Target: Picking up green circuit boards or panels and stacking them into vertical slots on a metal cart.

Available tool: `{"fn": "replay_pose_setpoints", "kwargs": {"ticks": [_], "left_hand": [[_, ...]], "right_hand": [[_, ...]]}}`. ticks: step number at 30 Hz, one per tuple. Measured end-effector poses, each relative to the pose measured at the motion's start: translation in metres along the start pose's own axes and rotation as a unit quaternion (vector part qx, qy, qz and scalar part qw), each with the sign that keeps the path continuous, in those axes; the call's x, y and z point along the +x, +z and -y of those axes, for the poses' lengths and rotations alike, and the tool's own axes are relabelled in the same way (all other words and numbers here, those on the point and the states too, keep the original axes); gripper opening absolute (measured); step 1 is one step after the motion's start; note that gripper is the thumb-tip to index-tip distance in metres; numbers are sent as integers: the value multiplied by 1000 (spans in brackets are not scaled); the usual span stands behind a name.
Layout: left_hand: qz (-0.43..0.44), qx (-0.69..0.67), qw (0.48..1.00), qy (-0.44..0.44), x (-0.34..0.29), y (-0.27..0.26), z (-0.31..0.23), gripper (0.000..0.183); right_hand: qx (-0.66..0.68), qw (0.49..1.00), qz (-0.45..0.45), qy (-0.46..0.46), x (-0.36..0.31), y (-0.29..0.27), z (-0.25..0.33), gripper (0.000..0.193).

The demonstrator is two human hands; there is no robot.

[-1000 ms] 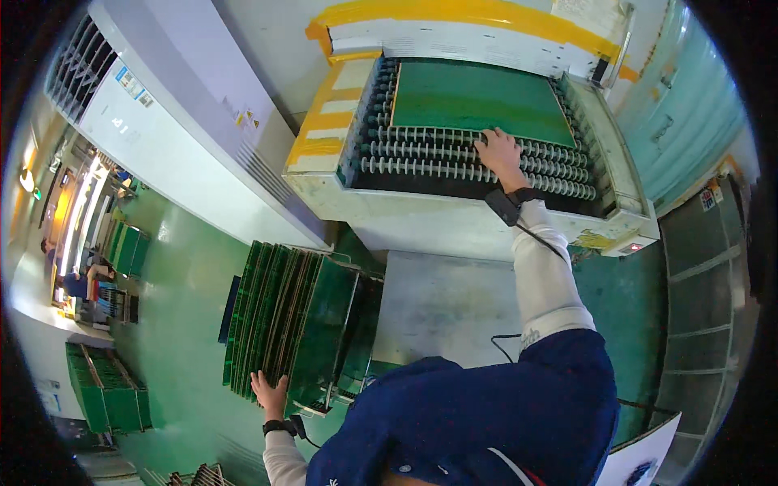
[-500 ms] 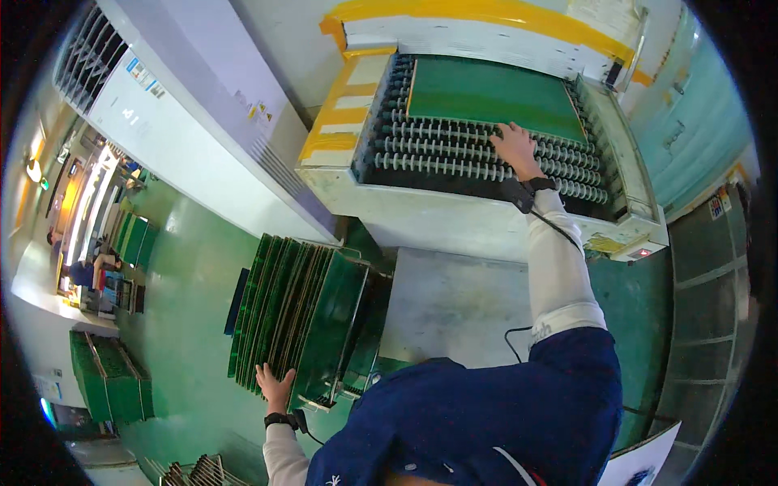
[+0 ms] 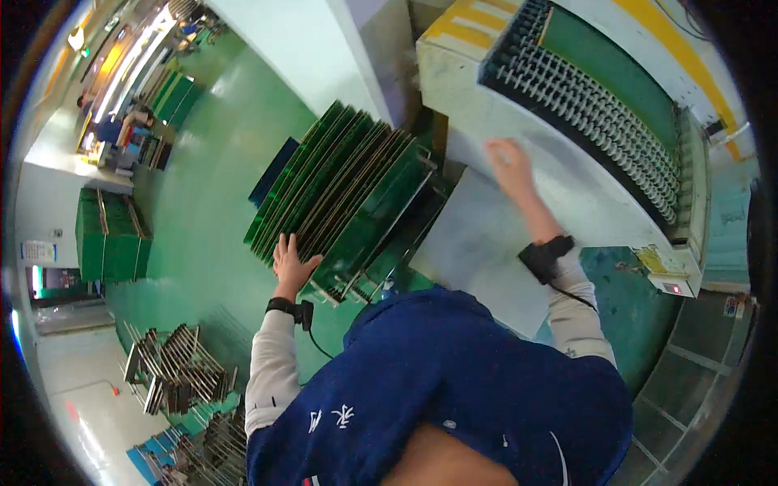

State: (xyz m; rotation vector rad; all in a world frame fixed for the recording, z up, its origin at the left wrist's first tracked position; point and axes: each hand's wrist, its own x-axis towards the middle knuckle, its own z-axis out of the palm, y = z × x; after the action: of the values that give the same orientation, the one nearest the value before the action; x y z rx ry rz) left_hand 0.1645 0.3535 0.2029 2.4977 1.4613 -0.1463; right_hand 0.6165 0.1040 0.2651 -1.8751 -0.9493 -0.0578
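A row of large green boards [image 3: 324, 190] stands on edge, leaning, in a metal rack [image 3: 344, 290] to my left. My left hand [image 3: 290, 263], fingers spread, rests at the near edges of these boards and grips none of them. My right hand [image 3: 512, 170] is in the air before the white front of the roller machine [image 3: 583, 190]. Motion blurs its fingers, and I see nothing held in it. A single green board [image 3: 612, 69] lies flat on the machine's rows of rollers [image 3: 587, 105], apart from both hands.
Below my right arm is a pale grey flat surface [image 3: 478, 243]. A tall white cabinet [image 3: 300, 49] rises beyond the boards. Left on the green floor are a green stack [image 3: 113, 235] and several empty metal racks [image 3: 174, 368]. A grey metal-framed panel [image 3: 685, 364] stands far right.
My right hand has come off the rollers, back toward me. The view has turned left, so the machine sits farther right. My left hand stays at the boards.
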Motion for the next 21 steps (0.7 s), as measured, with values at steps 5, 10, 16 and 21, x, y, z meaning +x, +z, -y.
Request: {"fn": "replay_pose_setpoints", "kwargs": {"ticks": [5, 10, 16, 21], "left_hand": [[-15, -16, 999, 34, 0, 2, 18, 95], [-12, -31, 999, 29, -1, -3, 20, 94], [-27, -37, 996, 71, 0, -2, 35, 94], [-27, -42, 992, 118, 3, -10, 45, 90]], "right_hand": [[75, 970, 230, -33, -64, 117, 60, 20], [38, 924, 351, -149, -83, 188, 97, 24], [-41, 890, 388, -235, -88, 233, 121, 31], [-130, 861, 430, -239, -91, 243, 132, 28]]}}
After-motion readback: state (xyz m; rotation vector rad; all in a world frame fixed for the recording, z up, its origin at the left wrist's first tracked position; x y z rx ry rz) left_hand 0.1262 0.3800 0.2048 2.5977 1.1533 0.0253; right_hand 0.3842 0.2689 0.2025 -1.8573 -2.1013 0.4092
